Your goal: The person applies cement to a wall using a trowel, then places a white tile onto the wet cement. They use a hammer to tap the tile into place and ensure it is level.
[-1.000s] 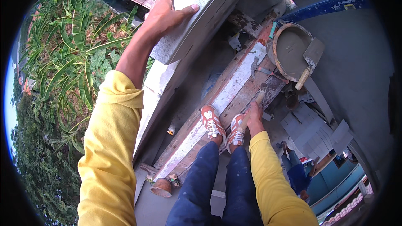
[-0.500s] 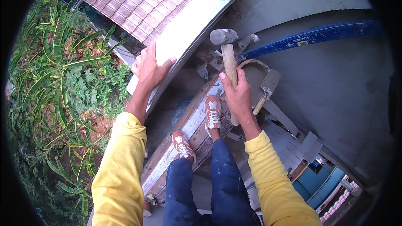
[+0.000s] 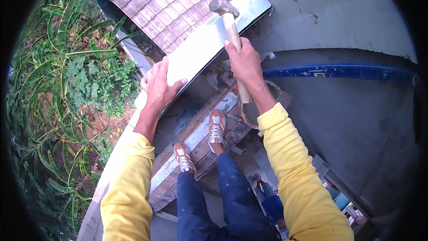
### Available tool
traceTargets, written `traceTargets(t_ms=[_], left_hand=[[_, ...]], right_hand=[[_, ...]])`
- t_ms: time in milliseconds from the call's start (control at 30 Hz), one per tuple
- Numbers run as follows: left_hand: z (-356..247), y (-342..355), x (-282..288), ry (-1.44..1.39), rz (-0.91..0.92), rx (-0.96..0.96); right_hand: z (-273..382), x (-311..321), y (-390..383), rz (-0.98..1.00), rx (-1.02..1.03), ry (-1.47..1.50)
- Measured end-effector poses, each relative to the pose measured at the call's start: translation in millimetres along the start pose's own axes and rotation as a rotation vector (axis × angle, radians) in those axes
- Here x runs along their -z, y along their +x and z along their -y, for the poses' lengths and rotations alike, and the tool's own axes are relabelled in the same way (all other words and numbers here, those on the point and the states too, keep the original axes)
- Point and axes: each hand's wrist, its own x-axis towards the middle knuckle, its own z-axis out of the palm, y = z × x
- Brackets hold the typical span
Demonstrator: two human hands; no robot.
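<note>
My right hand point(image 3: 248, 66) is wrapped round the wooden handle of a club hammer point(image 3: 230, 29). The hammer's grey metal head is up, over the white ledge capping point(image 3: 200, 50) beside the tiled roof. My left hand point(image 3: 159, 85) lies across this capping, fingers spread toward the far side and thumb along the near edge. Its fingertips are partly hidden. Below, my shoes stand on paint-marked wooden planks point(image 3: 171, 169).
A long blue spirit level point(image 3: 343, 71) rests against the grey wall point(image 3: 339, 107) at right. A round-rimmed container point(image 3: 273, 90) is near the planks' far end. Far below is another person point(image 3: 269, 203). Roof tiles point(image 3: 165, 9) and green plants point(image 3: 58, 93) lie beyond the ledge.
The hammer in my right hand has moved up and left, over the white capping. My left hand stays on the capping. The view has shifted, and a person below now shows.
</note>
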Motion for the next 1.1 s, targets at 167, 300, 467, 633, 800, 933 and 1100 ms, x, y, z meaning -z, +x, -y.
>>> traceTargets(t_ms=[167, 300, 467, 633, 800, 933, 1100], left_hand=[[-5, 0, 2, -0.021, 0.012, 0.025], [-14, 2, 2, -0.032, 0.008, 0.016], [-1, 1, 3, -0.027, 0.029, 0.018], [-4, 6, -1, 0.001, 0.063, 0.017], [-5, 4, 4, -0.018, 0.076, 0.031], [-10, 8, 2, -0.018, 0.086, 0.018], [-5, 2, 6, -0.003, 0.066, 0.058]], right_hand=[[44, -24, 11, 0.125, 0.026, 0.432], [87, -48, 40, 0.357, -0.078, 1.090], [111, -106, 126, 0.155, -0.359, 1.225], [104, -96, 164, -0.076, -0.516, 1.250], [109, -105, 164, -0.038, -0.407, 1.058], [98, -103, 182, -0.253, -0.481, 1.140], [93, -110, 180, -0.068, -0.441, 1.065]])
